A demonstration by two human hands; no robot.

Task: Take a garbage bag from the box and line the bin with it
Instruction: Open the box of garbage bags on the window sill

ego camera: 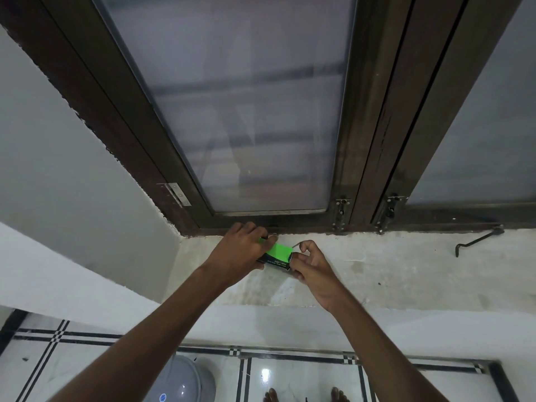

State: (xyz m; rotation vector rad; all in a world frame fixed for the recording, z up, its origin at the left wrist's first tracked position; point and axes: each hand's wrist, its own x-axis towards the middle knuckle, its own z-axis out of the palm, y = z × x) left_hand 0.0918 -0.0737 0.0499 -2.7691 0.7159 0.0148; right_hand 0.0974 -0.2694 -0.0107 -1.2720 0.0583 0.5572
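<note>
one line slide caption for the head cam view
Both hands work a green box on the windowsill: left hand grips it, right hand picks at its end; grey bin below.

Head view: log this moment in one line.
left hand grips green box | right hand at its open end | box on windowsill | bin unlined

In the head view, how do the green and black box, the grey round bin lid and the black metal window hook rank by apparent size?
Largest to smallest:
1. grey round bin lid, cut off, nearer the camera
2. green and black box, partly covered by hands
3. black metal window hook, thin; close to the box, unsure
</note>
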